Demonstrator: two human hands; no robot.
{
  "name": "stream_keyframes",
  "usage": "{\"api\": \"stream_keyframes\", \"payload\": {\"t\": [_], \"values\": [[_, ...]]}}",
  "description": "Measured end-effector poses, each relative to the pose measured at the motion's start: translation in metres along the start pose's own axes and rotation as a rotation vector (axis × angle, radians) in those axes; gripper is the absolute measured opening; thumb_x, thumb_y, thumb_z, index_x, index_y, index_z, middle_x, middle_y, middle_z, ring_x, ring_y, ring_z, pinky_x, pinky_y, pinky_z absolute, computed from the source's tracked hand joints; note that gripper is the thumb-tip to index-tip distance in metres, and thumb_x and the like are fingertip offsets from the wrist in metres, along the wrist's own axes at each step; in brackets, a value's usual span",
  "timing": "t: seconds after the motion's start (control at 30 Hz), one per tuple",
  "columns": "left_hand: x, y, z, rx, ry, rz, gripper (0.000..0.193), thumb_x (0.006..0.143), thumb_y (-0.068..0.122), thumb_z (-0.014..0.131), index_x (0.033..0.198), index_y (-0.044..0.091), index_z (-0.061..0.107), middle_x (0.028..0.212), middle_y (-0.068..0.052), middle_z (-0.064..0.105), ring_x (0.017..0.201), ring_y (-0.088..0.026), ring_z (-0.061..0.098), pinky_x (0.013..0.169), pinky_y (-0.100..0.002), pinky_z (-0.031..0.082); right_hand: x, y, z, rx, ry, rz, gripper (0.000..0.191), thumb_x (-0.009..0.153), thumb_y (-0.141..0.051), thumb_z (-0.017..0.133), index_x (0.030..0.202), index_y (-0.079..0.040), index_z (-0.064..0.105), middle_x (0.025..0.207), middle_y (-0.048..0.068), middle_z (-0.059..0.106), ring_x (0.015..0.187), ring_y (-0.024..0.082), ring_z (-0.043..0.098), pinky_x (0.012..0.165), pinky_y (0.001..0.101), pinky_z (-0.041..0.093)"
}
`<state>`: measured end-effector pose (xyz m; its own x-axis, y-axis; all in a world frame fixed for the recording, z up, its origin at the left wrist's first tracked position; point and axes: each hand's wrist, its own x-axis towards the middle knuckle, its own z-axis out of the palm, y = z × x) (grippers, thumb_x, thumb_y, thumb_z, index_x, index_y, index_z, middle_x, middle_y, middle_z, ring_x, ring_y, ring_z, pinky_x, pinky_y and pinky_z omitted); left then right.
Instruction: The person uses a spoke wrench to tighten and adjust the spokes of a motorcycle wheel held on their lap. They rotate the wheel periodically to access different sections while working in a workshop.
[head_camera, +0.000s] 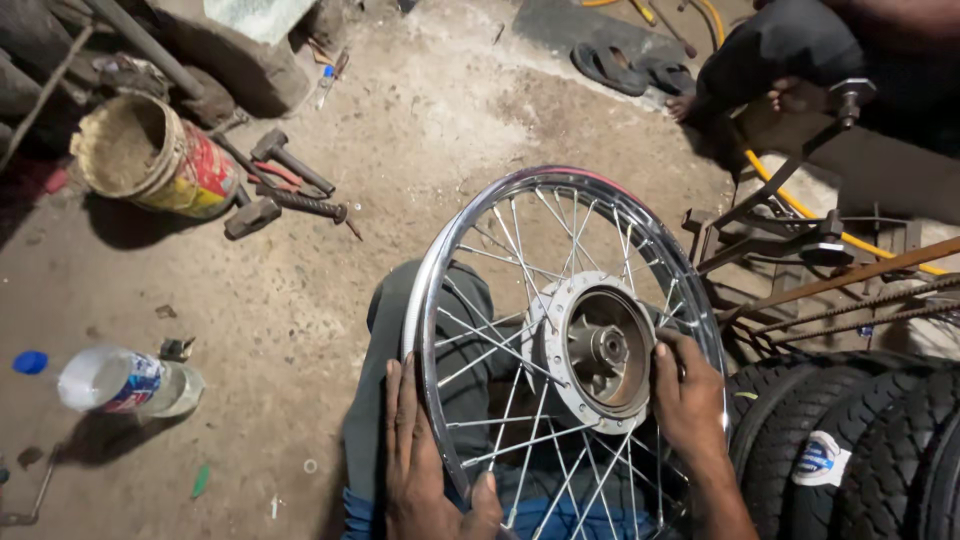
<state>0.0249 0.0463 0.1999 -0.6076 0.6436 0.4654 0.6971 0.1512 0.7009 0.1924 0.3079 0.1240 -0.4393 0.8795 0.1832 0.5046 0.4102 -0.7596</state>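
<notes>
- A chrome spoked motorcycle wheel (560, 340) stands nearly upright on the seated person's lap, its rim running from about 12 o'clock high in the middle of the view down to the bottom edge.
- The left hand (425, 470) lies at 7 o'clock of the wheel, palm flat against the outside of the rim, fingers stretched upward, thumb hooked round the rim's lower edge.
- The right hand (690, 395) sits at 3 o'clock of the hub (598, 350), fingers curled among the spokes and touching the hub's drum edge; whether it pinches a single spoke I cannot tell.
- The wheel is thus between the two hands, hub just left of the right one.
- Black tyres (860, 440) are stacked at 4 o'clock, just beside the right forearm.
- At 10 o'clock, well apart, a battered paint bucket (155, 155) lies tipped, with hammers (290, 185) near it on the dirt floor.
- A plastic bottle (125, 382) lies at 9 o'clock.
- Another person's legs (775, 55) show at 1 o'clock, with sandals (630, 70) beside them.
</notes>
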Motion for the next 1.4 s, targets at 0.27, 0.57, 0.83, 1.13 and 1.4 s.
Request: {"api": "stream_keyframes", "payload": {"t": [0.27, 0.57, 0.83, 1.13, 1.4], "values": [[0.048, -0.031, -0.039, -0.075, -0.198, -0.005, 0.090, 0.077, 0.023, 0.059, 0.152, -0.016, 0.031, 0.163, -0.034, 0.032, 0.157, -0.049, 0.023, 0.126, -0.052, 0.020, -0.028, -0.018, -0.006, 0.081, -0.009, 0.188, 0.032, 0.098, -0.021, 0.061, 0.121, 0.000, 0.068, 0.087, 0.017, 0.076, 0.074, 0.020, 0.070, 0.067, 0.0319, 0.056], [0.050, -0.023, -0.015, -0.122, -0.089, 0.101, 0.083, 0.089, 0.032, 0.055, 0.154, -0.015, 0.032, 0.165, -0.033, 0.031, 0.160, -0.048, 0.024, 0.132, -0.052, 0.017, 0.004, -0.077, -0.031, 0.147, 0.135, -0.198, 0.020, 0.096, -0.007, 0.072, 0.115, -0.001, 0.072, 0.102, 0.013, 0.077, 0.092, 0.017, 0.074, 0.084, 0.0265, 0.056], [0.036, -0.035, -0.011, -0.130, -0.124, 0.045, 0.086, 0.091, 0.036, 0.055, 0.158, -0.012, 0.031, 0.170, -0.028, 0.030, 0.163, -0.048, 0.023, 0.136, -0.054, 0.016, 0.022, -0.124, 0.011, 0.179, -0.480, -0.377, 0.022, 0.091, -0.012, 0.077, 0.111, -0.002, 0.077, 0.082, 0.006, 0.078, 0.066, 0.011, 0.071, 0.059, 0.0242, 0.049], [0.039, -0.030, -0.012, -0.141, -0.098, 0.046, 0.086, 0.094, 0.040, 0.052, 0.161, -0.010, 0.030, 0.172, -0.027, 0.029, 0.161, -0.046, 0.023, 0.138, -0.054, 0.018, 0.021, -0.145, 0.028, 0.700, -0.751, -0.169, 0.021, 0.103, -0.011, 0.059, 0.114, 0.005, 0.066, 0.098, 0.010, 0.075, 0.092, 0.013, 0.073, 0.084, 0.0244, 0.057], [0.043, -0.031, -0.011, -0.130, -0.086, 0.062, 0.086, 0.093, 0.040, 0.052, 0.158, -0.011, 0.032, 0.168, -0.029, 0.033, 0.162, -0.049, 0.026, 0.135, -0.054, 0.019, 0.036, -0.160, 0.039, 0.423, -0.697, -0.541, 0.017, 0.103, -0.015, 0.064, 0.110, 0.000, 0.068, 0.087, 0.006, 0.075, 0.079, 0.010, 0.072, 0.068, 0.0237, 0.053]]}}
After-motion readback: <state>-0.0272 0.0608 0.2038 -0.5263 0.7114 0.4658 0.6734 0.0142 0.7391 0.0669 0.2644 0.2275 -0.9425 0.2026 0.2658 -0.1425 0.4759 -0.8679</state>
